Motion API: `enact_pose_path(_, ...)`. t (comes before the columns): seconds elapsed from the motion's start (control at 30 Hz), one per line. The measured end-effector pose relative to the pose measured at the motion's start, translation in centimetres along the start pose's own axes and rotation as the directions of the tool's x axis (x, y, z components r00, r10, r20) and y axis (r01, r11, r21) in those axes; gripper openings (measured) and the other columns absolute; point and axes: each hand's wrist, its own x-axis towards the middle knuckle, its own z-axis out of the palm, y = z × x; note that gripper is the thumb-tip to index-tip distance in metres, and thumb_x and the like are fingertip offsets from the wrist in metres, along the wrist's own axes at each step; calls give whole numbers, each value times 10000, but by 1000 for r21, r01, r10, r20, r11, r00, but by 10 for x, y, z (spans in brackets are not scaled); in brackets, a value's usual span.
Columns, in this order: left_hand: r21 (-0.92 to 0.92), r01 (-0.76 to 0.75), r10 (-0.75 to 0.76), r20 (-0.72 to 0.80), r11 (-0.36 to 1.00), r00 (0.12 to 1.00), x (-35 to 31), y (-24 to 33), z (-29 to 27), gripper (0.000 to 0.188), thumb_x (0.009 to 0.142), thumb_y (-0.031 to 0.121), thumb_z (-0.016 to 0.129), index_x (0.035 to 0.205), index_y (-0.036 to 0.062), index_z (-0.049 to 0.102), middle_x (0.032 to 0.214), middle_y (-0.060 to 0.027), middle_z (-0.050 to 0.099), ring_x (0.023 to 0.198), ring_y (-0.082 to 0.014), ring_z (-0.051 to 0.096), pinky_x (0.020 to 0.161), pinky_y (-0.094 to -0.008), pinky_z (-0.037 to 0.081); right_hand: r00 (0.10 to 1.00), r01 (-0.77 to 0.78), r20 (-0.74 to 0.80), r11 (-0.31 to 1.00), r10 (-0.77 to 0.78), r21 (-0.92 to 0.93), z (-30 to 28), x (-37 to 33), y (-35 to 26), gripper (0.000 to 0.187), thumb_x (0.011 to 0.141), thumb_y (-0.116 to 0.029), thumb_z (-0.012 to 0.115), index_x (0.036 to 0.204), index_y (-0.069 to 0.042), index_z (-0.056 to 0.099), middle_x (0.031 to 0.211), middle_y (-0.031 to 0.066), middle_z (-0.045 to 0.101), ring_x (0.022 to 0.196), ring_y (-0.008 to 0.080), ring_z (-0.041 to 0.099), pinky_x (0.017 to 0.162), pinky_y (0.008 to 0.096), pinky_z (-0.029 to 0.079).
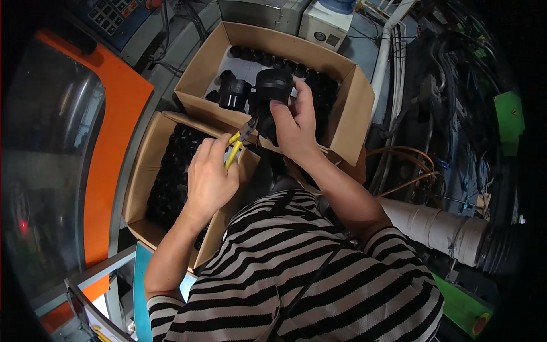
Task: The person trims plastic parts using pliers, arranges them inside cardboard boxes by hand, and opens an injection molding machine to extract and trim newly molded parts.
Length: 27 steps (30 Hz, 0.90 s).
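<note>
My left hand (212, 174) is closed round the yellow handles of a pair of cutting pliers (235, 149). The metal jaws point up and right, close against the lower part of a black plastic pipe fitting (274, 85). That fitting is gripped in my right hand (296, 122), thumb on its near side and fingers round the right. Whether the jaws touch it I cannot tell. Just left of it, another black fitting (233, 93) lies in the far cardboard box (273, 39).
More black fittings line the far box. A second cardboard box (149, 171), nearer and to the left, holds many black parts. An orange-framed machine door (114, 114) stands at the left. Hoses and cables crowd the right, with a wrapped pale pipe (433, 228) beside my right elbow.
</note>
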Motion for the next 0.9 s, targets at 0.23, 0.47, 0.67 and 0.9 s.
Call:
enact_pose_path(0.23,-4,-129,129,48,992,990,4,15,21,436,764,11,626,1195,-14,557,994,-205,575,931,-398,587,823,-452,496,997,34,-63,999,-33,7,-30,-20,-5,486,902,1,534,1338,14,318,963,83,641,783,81,572,673,241,472)
enact_pose_path(0.47,-76,-184,191,97,980,977,-20,18,59,340,823,3,618,1160,14,569,987,-207,588,871,-437,590,750,-457,509,993,62,-99,998,-62,-6,-57,-59,-1,496,895,21,529,1342,26,314,990,83,629,815,82,575,719,235,473)
enact_pose_path(0.67,-173,-100,109,44,980,993,-65,-20,117,242,861,56,652,1088,16,578,954,-211,605,868,-445,591,734,-467,504,996,-8,-85,987,-6,-163,-49,-107,23,501,898,-8,536,1347,39,319,1043,119,622,867,140,608,769,276,493)
enact_pose_path(0.9,-298,43,-14,99,954,995,-116,-62,145,274,851,85,688,1091,16,575,965,-201,615,843,-411,605,731,-426,509,989,-145,-65,926,131,-347,-38,-141,62,510,899,-61,570,1345,37,344,1082,142,627,906,174,625,788,316,506)
